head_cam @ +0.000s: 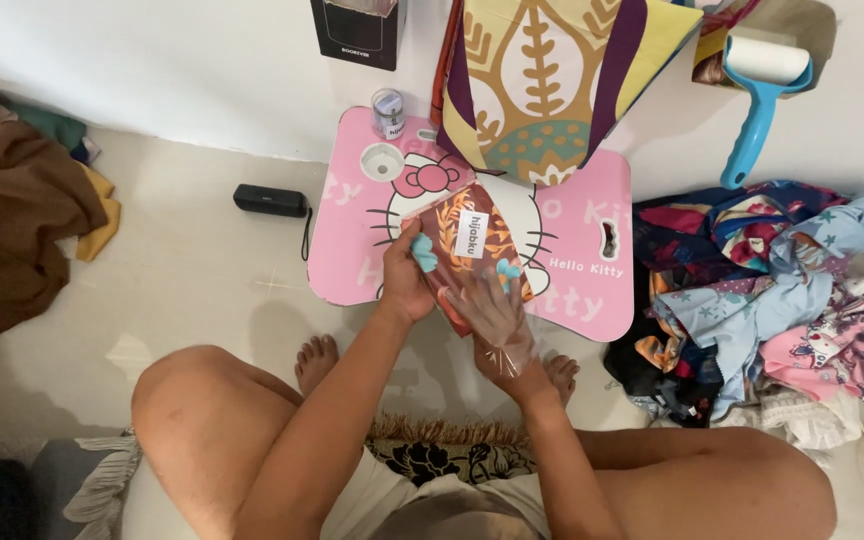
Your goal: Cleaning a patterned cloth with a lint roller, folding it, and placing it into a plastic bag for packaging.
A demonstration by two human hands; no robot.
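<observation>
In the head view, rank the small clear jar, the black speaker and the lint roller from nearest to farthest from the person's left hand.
From the left hand, gripping the folded cloth packet:
1. Small clear jar, up on the pink table's far left corner.
2. Black speaker, on the floor to the left; close to the jar's distance.
3. Lint roller, far upper right against the wall.

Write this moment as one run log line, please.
left hand: holds folded patterned cloth | right hand: inside clear bag | pink table

A flat, clear-wrapped packet of brown, orange-leafed cloth [472, 250] with a white label lies tilted on the pink table.
</observation>
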